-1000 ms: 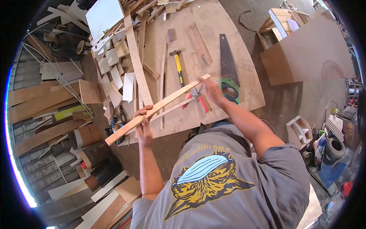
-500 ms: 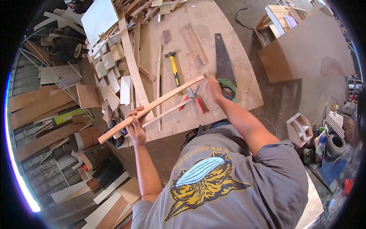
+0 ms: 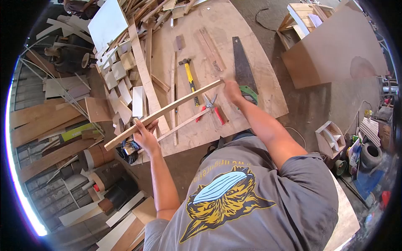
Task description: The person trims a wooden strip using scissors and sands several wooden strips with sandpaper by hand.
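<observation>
A long, narrow wooden strip (image 3: pixel 180 102) slants across the front of the plywood table, raised above it. My left hand (image 3: pixel 145 132) grips it near its lower left end, fingers around the wood. At the upper right end, my right hand (image 3: pixel 232 91) holds the tip. Just beyond the strip lies a hammer (image 3: pixel 190 78) with a yellow and black handle. Red-handled snips (image 3: pixel 215 113) rest on the near side. A handsaw (image 3: pixel 243 62) with a green handle lies beside my right hand, which partly hides the handle.
Wood offcuts (image 3: pixel 119 69) are heaped on the table's left side, with a white board (image 3: pixel 108 24) at the back. Flat wooden pieces (image 3: pixel 210 49) lie mid-table. A large brown panel (image 3: pixel 331 50) leans at the right. Boards and scrap (image 3: pixel 50 121) cover the floor at left.
The strip has rolled in my hands, turning a different face up. My left hand has shifted slightly left and opened its thumb and finger along the wood; my right hand still holds the far end.
</observation>
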`<state>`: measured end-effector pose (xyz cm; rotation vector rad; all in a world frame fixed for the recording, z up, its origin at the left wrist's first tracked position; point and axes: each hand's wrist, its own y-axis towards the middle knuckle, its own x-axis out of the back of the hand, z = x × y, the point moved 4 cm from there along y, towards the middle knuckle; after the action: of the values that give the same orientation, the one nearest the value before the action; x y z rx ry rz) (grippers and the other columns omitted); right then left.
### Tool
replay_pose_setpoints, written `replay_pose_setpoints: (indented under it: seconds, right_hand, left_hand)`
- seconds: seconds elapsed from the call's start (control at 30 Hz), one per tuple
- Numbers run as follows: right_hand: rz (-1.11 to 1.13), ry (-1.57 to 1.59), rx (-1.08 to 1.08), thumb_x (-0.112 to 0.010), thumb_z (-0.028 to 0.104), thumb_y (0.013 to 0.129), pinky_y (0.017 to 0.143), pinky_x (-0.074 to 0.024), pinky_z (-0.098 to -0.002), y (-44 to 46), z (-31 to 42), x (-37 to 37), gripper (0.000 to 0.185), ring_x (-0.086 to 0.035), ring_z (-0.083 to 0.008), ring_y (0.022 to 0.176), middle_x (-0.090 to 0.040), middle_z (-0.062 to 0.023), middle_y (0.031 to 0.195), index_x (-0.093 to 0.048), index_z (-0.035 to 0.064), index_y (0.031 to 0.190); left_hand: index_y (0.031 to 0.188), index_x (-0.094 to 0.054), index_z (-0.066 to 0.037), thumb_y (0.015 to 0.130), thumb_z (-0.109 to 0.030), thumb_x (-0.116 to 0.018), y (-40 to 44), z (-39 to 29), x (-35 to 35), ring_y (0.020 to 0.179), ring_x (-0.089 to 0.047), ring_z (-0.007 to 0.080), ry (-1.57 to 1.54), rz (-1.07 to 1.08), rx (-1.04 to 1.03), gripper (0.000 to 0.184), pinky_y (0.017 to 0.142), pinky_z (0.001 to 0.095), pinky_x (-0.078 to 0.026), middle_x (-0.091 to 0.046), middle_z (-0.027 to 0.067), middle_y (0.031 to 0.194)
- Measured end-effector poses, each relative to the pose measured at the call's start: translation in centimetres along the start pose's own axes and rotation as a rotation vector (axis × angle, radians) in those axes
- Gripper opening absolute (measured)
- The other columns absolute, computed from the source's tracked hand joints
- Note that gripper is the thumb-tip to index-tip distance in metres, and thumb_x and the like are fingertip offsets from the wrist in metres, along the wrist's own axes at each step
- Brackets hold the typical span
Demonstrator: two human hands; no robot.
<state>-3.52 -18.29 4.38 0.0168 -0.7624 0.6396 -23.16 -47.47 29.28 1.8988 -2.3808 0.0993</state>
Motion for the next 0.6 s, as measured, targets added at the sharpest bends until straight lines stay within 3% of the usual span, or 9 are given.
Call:
replay_pose_setpoints:
  seconds: [0.1,0.3,0.53,0.6]
  right_hand:
    - [-0.146,0.087,0.117,-0.051,0.004,0.092,0.088,-0.0526,-0.0482,0.0,-0.4,0.9,0.036,-0.067,-0.0423,0.104,-0.068,-0.0267,0.11,-0.066,0.0054,0.125]
    - [-0.186,0.194,0.077,-0.055,0.004,0.092,0.09,-0.0524,-0.0448,-2.0,-0.6,2.4,0.034,-0.066,-0.0409,0.106,-0.068,-0.0249,0.113,-0.066,0.0043,0.124]
    - [-0.192,0.232,0.046,-0.057,0.007,0.092,0.09,-0.0531,-0.0425,-3.7,-1.1,3.8,0.034,-0.068,-0.0388,0.105,-0.069,-0.0249,0.111,-0.067,0.0052,0.124]
    - [-0.186,0.259,-0.004,-0.057,0.008,0.092,0.09,-0.0532,-0.0419,-4.1,-0.9,3.9,0.034,-0.068,-0.0382,0.106,-0.069,-0.0244,0.112,-0.067,0.0056,0.124]
  left_hand:
    - [0.092,-0.052,0.002,0.106,-0.04,-0.051,0.8,0.4,0.1,0.06,-0.071,0.024,0.044,-0.04,0.0,0.044,0.059,0.0348,-0.063,-0.068,0.0165,0.074]
    - [0.087,-0.051,0.0,0.106,-0.042,-0.05,1.6,2.3,-0.4,0.052,-0.068,0.0221,-0.007,-0.112,0.098,0.046,0.054,0.0348,-0.062,-0.066,0.0136,0.064]
    - [0.12,-0.059,0.01,0.107,-0.04,-0.049,1.6,2.4,-0.2,0.061,-0.069,0.0205,-0.056,-0.053,0.113,0.052,0.063,0.0337,-0.063,-0.068,0.0148,0.083]
    - [0.12,-0.059,0.01,0.107,-0.04,-0.049,1.3,2.2,-0.2,0.061,-0.069,0.0205,-0.043,-0.051,0.107,0.052,0.062,0.0333,-0.063,-0.068,0.0146,0.082]
